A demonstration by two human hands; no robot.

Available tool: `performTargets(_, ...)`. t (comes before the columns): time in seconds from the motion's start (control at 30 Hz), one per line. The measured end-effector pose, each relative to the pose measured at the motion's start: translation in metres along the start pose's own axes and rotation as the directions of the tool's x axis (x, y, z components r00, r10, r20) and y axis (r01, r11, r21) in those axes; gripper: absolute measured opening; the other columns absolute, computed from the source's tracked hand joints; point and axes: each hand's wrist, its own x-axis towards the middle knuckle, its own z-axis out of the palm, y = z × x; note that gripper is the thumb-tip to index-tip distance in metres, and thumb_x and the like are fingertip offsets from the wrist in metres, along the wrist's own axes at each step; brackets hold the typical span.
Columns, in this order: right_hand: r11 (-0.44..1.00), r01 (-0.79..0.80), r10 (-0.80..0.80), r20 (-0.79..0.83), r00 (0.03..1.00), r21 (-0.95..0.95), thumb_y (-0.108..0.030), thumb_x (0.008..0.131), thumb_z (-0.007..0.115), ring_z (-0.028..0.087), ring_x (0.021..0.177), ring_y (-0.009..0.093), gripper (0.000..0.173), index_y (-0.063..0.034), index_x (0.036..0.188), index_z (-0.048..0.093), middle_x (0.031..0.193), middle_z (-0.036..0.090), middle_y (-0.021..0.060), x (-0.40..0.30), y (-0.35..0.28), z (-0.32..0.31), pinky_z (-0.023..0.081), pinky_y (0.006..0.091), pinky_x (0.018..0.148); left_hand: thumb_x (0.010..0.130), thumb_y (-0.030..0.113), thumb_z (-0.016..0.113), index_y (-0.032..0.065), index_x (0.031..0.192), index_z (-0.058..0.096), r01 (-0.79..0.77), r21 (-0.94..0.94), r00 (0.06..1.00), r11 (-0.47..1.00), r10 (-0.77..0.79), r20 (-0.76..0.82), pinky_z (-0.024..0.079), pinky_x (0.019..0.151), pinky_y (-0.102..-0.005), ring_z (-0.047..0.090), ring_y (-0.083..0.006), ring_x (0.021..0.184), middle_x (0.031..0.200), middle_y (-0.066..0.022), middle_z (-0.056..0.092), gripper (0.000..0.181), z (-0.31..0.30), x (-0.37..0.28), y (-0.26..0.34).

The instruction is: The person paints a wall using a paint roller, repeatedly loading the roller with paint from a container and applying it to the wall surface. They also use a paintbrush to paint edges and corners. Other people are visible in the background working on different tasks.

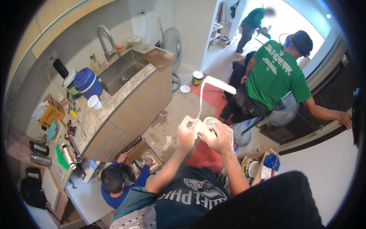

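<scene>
A paint roller (220, 85) with a white sleeve points away from me, its bent, paint-covered frame (201, 98) running down to my hands. My left hand (188, 132) grips the roller at its handle end, which the fingers mostly hide. In my right hand (219, 139) is a roll of masking tape (212, 121), held close against the left fingers. A pale strip, apparently tape, lies between the two hands. Both hands and forearms are dusted with white.
Right of my hands, a person in a green shirt (274, 71) kneels by a fan (284, 111). Lower left, a person in blue (113, 186) reaches into a cardboard box (143, 151). A sink counter (125, 83) borders the left. A paint can (197, 78) stands on the floor ahead.
</scene>
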Motion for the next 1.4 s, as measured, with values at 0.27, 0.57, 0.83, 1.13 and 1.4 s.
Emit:
performTargets(0.27,0.987,0.153,-0.14,0.191,0.972,-0.056,-0.023,0.07,0.082,0.068,0.083,0.037,0.034,-0.0036,0.094,0.067,0.09,0.071,0.0169,0.018,0.003,-0.034,0.056,0.0444,0.075,0.105,0.019,0.059,0.0045,0.094,0.053,0.059,0.127,0.991,0.99,-0.074,0.113,0.039,0.044,-0.023,0.051,-0.005,0.049,0.072,-0.005,0.06,0.019,-0.004,-0.002,-0.001)
performTargets(0.57,0.995,0.097,-0.092,0.128,0.988,-0.027,-0.03,0.073,0.085,0.068,0.078,0.037,0.038,-0.0028,0.092,0.066,0.09,0.071,0.017,0.036,0.023,-0.043,0.054,0.0402,0.07,0.102,0.012,0.062,0.0073,0.098,0.043,0.24,-0.388,0.95,0.89,-0.133,0.282,0.037,0.037,-0.0221,0.049,-0.0066,0.044,0.079,-0.0079,0.059,0.019,0.001,0.002,0.017)
performTargets(0.83,0.98,0.117,-0.116,0.017,0.993,-0.159,-0.032,0.071,0.087,0.062,0.075,0.034,0.037,-0.0052,0.081,0.064,0.084,0.068,0.0135,0.037,0.012,-0.037,0.047,0.0416,0.07,0.092,0.005,0.075,0.0048,0.098,0.046,0.104,-0.061,0.987,0.993,-0.096,0.128,0.045,0.043,-0.0227,0.06,-0.0092,0.056,0.085,-0.01,0.065,0.03,0.001,0.002,0.025)
performTargets(1.13,0.98,0.108,-0.113,-0.022,0.993,-0.167,-0.029,0.07,0.088,0.061,0.079,0.031,0.034,-0.0058,0.084,0.067,0.091,0.071,0.0104,0.04,0.009,-0.027,0.047,0.0414,0.075,0.101,0.017,0.063,0.0001,0.096,0.063,0.071,0.064,0.995,0.995,-0.076,0.071,0.049,0.054,-0.0239,0.061,-0.0091,0.064,0.079,-0.0065,0.066,0.017,0.004,-0.001,0.025)
performTargets(1.4,0.965,-0.164,0.11,0.252,0.961,0.206,-0.023,0.079,0.085,0.061,0.073,0.023,0.031,-0.0032,0.094,0.067,0.088,0.069,0.0119,0.037,0.028,-0.025,0.048,0.0348,0.069,0.099,0.007,0.063,0.0016,0.103,0.056,0.162,-0.035,0.973,0.986,-0.154,0.172,0.043,0.045,-0.0234,0.056,-0.0087,0.053,0.078,-0.0045,0.062,0.009,0.012,-0.006,0.035)
